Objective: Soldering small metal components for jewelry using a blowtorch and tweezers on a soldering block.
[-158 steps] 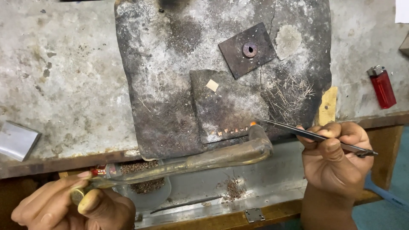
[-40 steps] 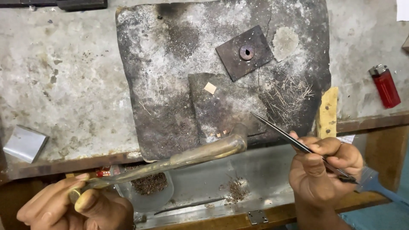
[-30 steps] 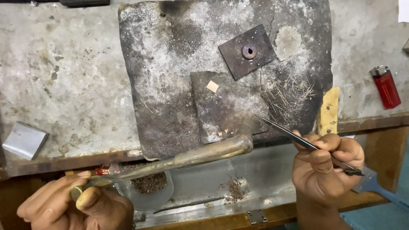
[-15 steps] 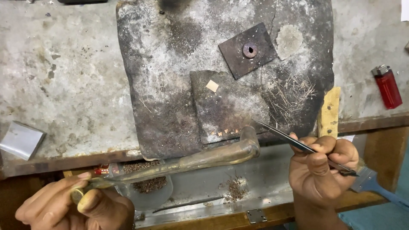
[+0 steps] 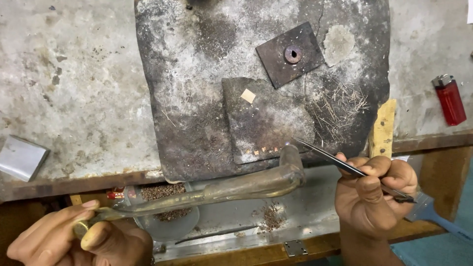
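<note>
A brass blowtorch pipe is gripped at its near end by the left hand, fingers & thumb closed round it, low at the frame's left; the pipe's bent nozzle is raised at the front edge of a small dark slab, just beside a row of tiny gold-coloured pieces. Slim tweezers are pinched in the right hand, thumb & forefinger closed on them, tips aimed at the same front edge, right next to the nozzle. The slab is seen lying on a larger scorched, charred board, w/ a small pale square chip resting on it. Behind, a dark square plate w/ a round washer is laid on the board, & a scatter of thin wire bits to the right. On the grey stained worktop, a red lighter is seen at far right, a yellowish wooden strip at the board's edge, & a folded grey metal piece at far left. Below the worktop, an open metal tray holding brown filings is visible.
</note>
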